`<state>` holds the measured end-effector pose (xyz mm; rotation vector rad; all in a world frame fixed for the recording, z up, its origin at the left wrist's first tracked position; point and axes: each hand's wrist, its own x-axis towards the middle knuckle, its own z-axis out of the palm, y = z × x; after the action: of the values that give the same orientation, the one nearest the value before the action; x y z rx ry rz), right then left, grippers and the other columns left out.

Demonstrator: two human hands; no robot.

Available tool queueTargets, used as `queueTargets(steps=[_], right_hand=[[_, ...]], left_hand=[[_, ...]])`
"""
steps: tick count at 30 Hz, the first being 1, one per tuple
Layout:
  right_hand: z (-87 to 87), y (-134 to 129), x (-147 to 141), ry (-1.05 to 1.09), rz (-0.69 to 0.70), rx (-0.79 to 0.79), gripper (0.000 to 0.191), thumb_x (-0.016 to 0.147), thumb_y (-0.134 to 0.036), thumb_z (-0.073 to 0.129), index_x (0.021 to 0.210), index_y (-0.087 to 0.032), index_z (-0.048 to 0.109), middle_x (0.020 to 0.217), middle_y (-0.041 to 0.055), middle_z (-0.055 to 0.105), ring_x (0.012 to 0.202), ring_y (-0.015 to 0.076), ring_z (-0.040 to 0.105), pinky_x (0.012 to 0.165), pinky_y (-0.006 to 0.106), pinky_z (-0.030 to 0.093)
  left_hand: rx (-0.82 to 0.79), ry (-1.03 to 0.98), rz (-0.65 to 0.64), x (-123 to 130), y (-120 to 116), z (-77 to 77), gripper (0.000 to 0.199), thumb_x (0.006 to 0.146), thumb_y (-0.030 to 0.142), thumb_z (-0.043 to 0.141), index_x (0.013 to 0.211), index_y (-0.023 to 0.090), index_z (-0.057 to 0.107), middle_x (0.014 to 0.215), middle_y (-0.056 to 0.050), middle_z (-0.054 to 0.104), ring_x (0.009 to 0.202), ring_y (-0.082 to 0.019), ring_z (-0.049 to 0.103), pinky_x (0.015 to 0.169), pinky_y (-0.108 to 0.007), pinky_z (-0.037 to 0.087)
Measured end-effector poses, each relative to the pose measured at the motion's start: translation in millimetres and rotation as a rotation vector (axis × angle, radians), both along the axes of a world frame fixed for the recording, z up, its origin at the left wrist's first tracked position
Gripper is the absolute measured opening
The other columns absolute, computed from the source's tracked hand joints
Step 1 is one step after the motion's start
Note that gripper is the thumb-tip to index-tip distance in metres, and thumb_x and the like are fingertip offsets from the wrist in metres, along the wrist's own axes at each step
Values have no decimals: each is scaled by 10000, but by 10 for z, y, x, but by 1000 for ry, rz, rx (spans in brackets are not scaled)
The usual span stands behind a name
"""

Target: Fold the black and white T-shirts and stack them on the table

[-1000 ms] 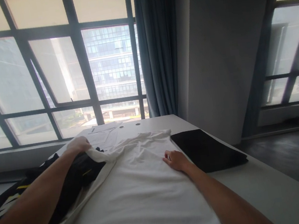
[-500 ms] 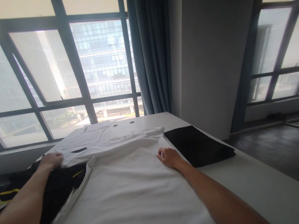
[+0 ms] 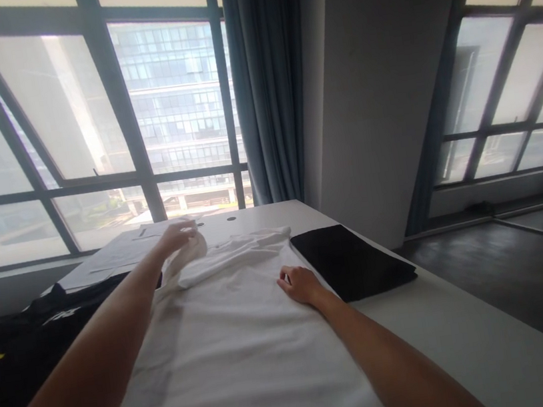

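A white T-shirt [image 3: 240, 342] lies spread over the table in front of me. My left hand [image 3: 180, 236] is closed on its left sleeve, raised off the table and folded inward; the sleeve is blurred by motion. My right hand [image 3: 300, 283] rests low on the right part of the shirt, fingers curled down against the cloth. Its fingertips are partly hidden, and I cannot tell whether it pinches any fabric. Just beyond that hand, a folded black cloth [image 3: 355, 260] lies flat beside the shirt.
Black clothing with yellow marks [image 3: 13, 347] is heaped at the left, partly behind my forearm. Thin white sheets [image 3: 117, 252] lie on the table's far left. The white table [image 3: 451, 333] stands before windows, a blue curtain [image 3: 267, 83] and a grey pillar [image 3: 367, 95].
My left hand has swung right and upward, bringing the sleeve inward over the shirt and uncovering more of the black clothing. My right hand stays on the same part of the shirt.
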<state>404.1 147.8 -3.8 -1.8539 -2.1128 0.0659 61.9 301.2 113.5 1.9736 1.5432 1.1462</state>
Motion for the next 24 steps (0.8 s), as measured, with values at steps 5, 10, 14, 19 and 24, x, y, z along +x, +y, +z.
queueTargets(steps=[5, 10, 14, 19, 24], right_hand=[[3, -12, -4, -10, -2, 5, 265, 940, -400, 492, 1003, -217, 674, 1019, 87, 729, 953, 221, 657, 766, 289, 399], [-2, -8, -7, -11, 0, 12, 254, 940, -392, 500, 1003, -216, 671, 1032, 86, 726, 973, 224, 655, 775, 289, 401], [2, -5, -5, -1, 3, -1, 247, 943, -389, 503, 1008, -216, 665, 1013, 77, 722, 958, 218, 651, 775, 287, 399], [-34, -3, 5, 11, 18, 23, 316, 935, -425, 510, 1102, -202, 659, 1169, 100, 666, 1105, 227, 575, 930, 306, 376], [-113, 15, 14, -75, 4, -109, 643, 969, -562, 376, 1494, -191, 387, 1589, 128, 304, 1465, 258, 234, 1176, 422, 133]], left_hand=[[-283, 189, -336, 445, -115, -491, 754, 625, 450, 751, 1306, 149, 632, 1319, -149, 643, 1111, -305, 654, 859, -340, 534], [-90, 457, -249, 334, -185, -755, 613, 755, 482, 653, 1301, 203, 633, 1347, -113, 631, 1192, -290, 614, 1008, -366, 460], [90, 693, -177, 175, -389, -778, 469, 817, 455, 610, 1208, 208, 689, 1314, -121, 633, 1218, -309, 575, 1041, -400, 434], [39, 787, -414, -7, -883, -961, 594, 767, 593, 659, 1253, 253, 660, 1320, -96, 618, 1225, -302, 558, 1052, -368, 421], [-89, 781, -356, -220, -1307, -1242, 726, 918, 657, 369, 1502, 228, 409, 1607, -89, 298, 1486, -266, 247, 1203, -417, 184]])
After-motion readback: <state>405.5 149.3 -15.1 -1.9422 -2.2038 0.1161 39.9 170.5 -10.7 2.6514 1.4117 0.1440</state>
